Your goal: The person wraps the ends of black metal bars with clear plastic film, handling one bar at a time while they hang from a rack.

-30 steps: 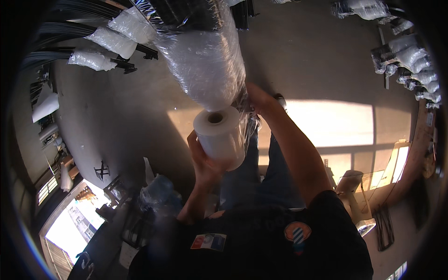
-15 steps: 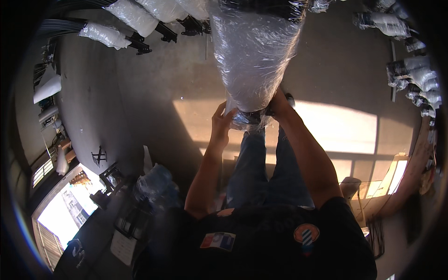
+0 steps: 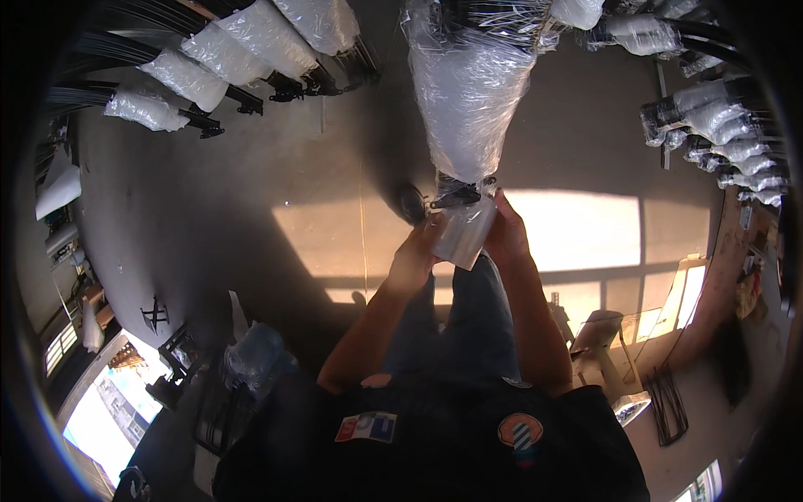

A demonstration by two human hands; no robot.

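One roll of translucent white plastic film, cylindrical [image 3: 464, 233]: held between two bare hands, just below the lower end of the large bundle; one second ago it stood with its core hole upward, in the left hand alone, and now lies slanting, its side toward me. One left hand [image 3: 416, 251]: clamped on the roll's left part. One right hand [image 3: 508, 230]: closed about the roll's right end; a second ago it was up against the bundle. One large tapering bundle wrapped in clear, glossy film [image 3: 473, 100]: hanging above the hands, narrow end down, a black metal fitting [image 3: 456, 197] now showing at its tip. One dark shoe [image 3: 411, 203]: left of that tip, where half a second ago bare floor showed. Several film-wrapped bundles of black bars [image 3: 261, 46]: upper left, well apart from the hands.
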